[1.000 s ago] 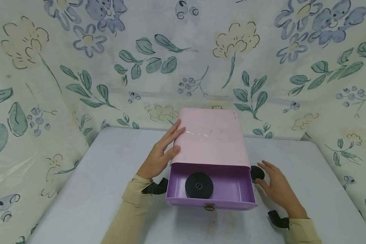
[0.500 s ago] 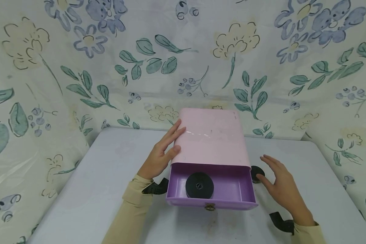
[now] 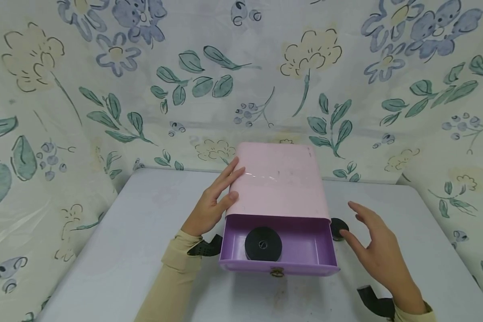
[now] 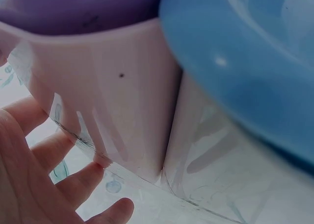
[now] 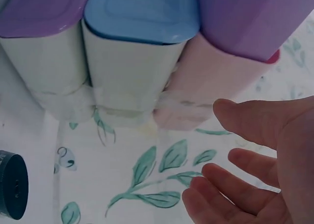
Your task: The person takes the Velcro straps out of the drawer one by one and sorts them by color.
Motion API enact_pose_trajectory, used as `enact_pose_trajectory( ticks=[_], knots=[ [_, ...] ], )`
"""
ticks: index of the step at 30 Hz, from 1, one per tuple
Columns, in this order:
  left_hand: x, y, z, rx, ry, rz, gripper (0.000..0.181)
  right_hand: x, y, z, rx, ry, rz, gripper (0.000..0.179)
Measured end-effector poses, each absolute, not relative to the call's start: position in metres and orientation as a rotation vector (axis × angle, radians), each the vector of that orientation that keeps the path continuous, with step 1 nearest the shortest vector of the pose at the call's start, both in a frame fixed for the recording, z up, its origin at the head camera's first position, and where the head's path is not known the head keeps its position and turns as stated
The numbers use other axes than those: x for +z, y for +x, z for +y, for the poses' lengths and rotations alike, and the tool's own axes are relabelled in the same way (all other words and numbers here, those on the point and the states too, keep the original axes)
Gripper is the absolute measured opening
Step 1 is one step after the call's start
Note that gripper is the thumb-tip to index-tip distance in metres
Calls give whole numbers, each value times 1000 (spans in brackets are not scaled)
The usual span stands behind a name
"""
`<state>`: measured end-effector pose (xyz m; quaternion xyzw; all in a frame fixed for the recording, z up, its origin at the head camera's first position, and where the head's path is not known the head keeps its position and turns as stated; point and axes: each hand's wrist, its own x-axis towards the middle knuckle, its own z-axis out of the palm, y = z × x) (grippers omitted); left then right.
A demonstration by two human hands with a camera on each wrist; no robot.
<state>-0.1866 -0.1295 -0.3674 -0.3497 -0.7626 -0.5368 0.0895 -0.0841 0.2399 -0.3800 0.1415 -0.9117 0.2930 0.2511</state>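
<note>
A pink storage box (image 3: 279, 183) has its purple drawer (image 3: 311, 243) pulled out toward me. Inside that drawer, on the left, lies a black round disc (image 3: 261, 245) with a small ringed hole in its middle. My left hand (image 3: 209, 208) rests against the box's left side, fingers spread; its fingers (image 4: 81, 182) also show beside the pink casing in the left wrist view. A second black disc (image 3: 338, 227) is at the box's right side, partly hidden by it. My right hand (image 3: 382, 252) is open, its thumb overlapping that disc's edge in the head view.
The right wrist view shows the pink unit beside units with a blue drawer (image 5: 142, 18) and another purple drawer (image 5: 41, 11). A white table (image 3: 153, 264) bears everything. Floral cloth (image 3: 241, 89) hangs behind and at both sides.
My right hand has drawn back toward the lower right, away from the second black disc, and its fingers have spread. The left hand, box and drawer stay put.
</note>
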Motion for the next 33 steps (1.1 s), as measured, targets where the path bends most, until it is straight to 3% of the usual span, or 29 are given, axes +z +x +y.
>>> enact_pose_trajectory(
  ticks=[17, 33],
  knots=[
    [-368, -187, -129, -1593, -1043, -2265, 58, -348, -60, 226, 893, 494, -2314, 86],
    [-368, -188, -129, -1593, -1034, -2259, 59, -315, -56, 204, 858, 728, -2385, 77]
  ],
)
